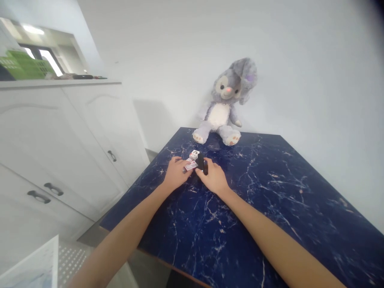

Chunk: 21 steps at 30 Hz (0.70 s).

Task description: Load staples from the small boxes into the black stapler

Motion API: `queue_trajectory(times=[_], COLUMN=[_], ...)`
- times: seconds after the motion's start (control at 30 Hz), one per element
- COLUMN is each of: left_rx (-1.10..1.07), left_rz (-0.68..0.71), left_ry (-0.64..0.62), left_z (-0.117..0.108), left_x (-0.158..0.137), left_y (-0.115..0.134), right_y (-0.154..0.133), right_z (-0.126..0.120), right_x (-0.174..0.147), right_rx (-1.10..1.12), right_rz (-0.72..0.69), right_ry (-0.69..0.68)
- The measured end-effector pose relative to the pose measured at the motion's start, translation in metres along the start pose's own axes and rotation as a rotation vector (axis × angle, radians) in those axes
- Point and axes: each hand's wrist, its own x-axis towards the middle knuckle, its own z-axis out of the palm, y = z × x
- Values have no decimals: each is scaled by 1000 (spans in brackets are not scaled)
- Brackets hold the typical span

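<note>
My left hand [176, 174] is closed on a small white card-like piece [191, 165] with reddish print, its thumb at the near edge. Touching a small black flat object [201, 160], my right hand [215, 177] has its thumb and fingers curled about it. Just beyond my fingers, a small white box [194, 154] with dark and red printing sits close against these pieces. The pieces overlap in view, so I cannot tell whether they are joined.
A blue marbled table [255, 188] lies under my hands. At its far edge a grey plush toy [223, 100] sits against the wall. To the left stand white cabinets [90, 132] with dark handles; a green basket [27, 66] rests on top. A white-framed panel [36, 264] is at lower left.
</note>
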Motion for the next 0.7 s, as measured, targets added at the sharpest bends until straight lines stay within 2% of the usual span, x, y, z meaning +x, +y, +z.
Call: queue_trajectory(times=[0.1,0.17,0.23,0.4,0.5,0.57,0.7], left_rx=[-15,-38,-60,-31,-21,-11,77], left_rz=[-91,-95,-54,18,126,215,271], left_ry=[148,195,194,216,204,117,-80], left_z=[-15,-23,-26,-21,-17,-12,2], left_x=[3,3,2,-5,-9,-12,-17], left_y=[4,8,13,21,24,27,41], right_y=[-3,-2,0,10,19,26,39], right_z=[3,4,3,-3,-2,-1,-1], right_x=[-2,-1,2,6,8,9,12], right_rx=[1,8,22,191,335,421,501], right_rz=[16,55,63,-136,-153,-85,211], right_ry=[-22,-16,-21,-166,-240,-192,134])
